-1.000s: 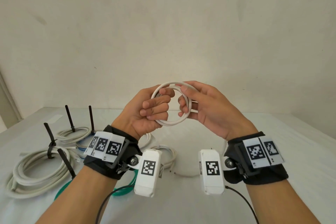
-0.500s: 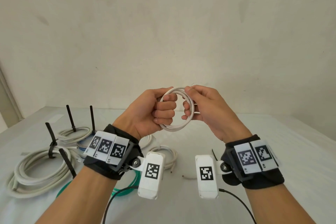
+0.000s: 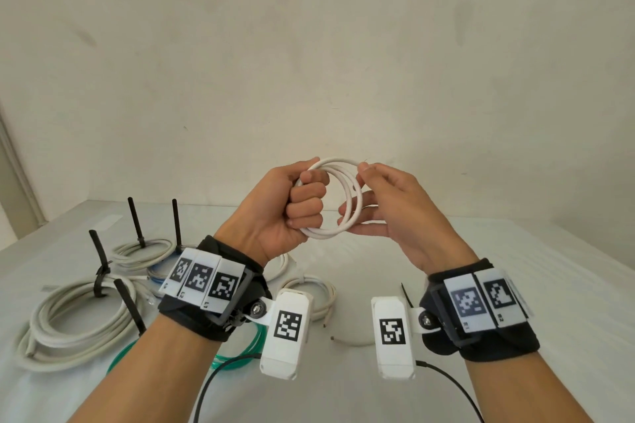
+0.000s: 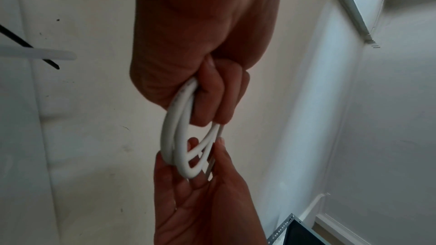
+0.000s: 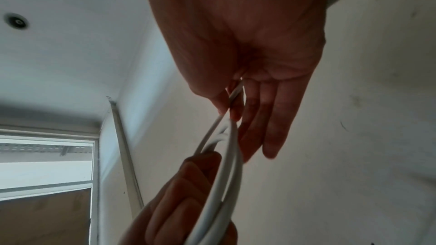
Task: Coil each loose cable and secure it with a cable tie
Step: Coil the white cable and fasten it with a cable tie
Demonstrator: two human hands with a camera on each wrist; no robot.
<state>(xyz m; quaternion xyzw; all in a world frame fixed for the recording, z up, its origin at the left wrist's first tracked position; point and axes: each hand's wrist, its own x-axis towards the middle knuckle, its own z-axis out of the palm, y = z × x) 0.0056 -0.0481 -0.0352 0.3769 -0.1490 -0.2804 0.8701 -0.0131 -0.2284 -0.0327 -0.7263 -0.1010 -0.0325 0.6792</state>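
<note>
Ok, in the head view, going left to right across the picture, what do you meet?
Big tied white cable bundle → green cable → left hand → small white coil held by both hands → right hand.

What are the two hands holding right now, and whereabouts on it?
Both hold the small white cable coil. The left hand grips its left side in a fist; the right hand pinches its upper right side.

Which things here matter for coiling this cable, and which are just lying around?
In use:
- white cable coil
- left hand, gripping it
- right hand, pinching it

Lying about:
- tied grey cable bundle
- green cable
- table
</note>
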